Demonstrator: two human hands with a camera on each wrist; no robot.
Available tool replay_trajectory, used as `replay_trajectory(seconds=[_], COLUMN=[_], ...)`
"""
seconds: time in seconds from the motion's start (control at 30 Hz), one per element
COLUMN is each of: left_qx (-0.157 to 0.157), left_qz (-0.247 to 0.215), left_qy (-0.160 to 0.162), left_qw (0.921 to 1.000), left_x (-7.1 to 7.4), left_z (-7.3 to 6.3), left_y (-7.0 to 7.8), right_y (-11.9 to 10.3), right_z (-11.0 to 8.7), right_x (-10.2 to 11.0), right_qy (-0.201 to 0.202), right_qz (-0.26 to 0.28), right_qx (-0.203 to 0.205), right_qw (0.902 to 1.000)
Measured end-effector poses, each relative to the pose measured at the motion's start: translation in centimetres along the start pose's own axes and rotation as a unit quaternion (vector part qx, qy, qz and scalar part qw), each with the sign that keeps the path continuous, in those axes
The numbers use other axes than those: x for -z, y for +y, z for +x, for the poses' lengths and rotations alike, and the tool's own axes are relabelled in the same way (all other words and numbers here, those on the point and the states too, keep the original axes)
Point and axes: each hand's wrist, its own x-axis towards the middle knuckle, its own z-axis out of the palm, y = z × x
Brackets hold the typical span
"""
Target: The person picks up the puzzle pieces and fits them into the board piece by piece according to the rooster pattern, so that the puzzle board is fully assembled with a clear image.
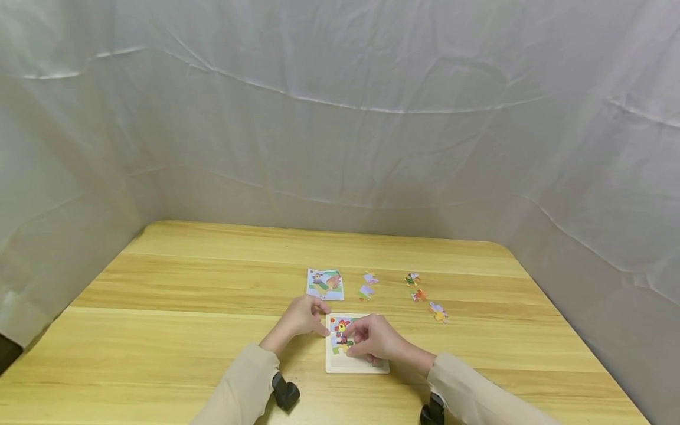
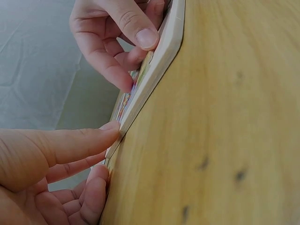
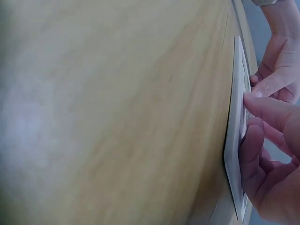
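The light wooden puzzle tray [image 1: 357, 370] lies flat near the front of the table. Joined pieces with a colourful bird picture [image 1: 341, 326] fill its upper left part. My left hand [image 1: 304, 316] is at the tray's left side, its extended thumb touching the rim and its other fingers by the far left corner. Over the tray, my right hand [image 1: 374, 337] grips a jigsaw piece [image 1: 337, 350] between thumb and index finger, low against the joined pieces. The right hand covers the tray's right part. Both hands meet the tray rim [image 2: 161, 70] in the left wrist view.
Behind the tray lies a printed picture card [image 1: 325, 284]. Loose pieces are scattered to its right, among them a pale one [image 1: 366, 291], an orange one [image 1: 418, 295] and a purple-yellow one [image 1: 438, 312]. A grey curtain [image 1: 340, 147] surrounds the wooden table [image 1: 159, 342].
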Motion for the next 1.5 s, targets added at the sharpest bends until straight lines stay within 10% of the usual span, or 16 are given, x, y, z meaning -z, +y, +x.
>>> replay_trajectory(seconds=[1.5], left_qx=[-0.004], left_qz=[0.004], left_qy=[-0.008], left_qw=[1.0], left_x=[0.1], left_z=[0.09], left_y=[0.01], right_y=[-0.56], right_z=[0.84], right_x=[-0.22], right_qy=[0.029], right_qz=[-0.045], right_qx=[0.021], right_qw=[0.9983])
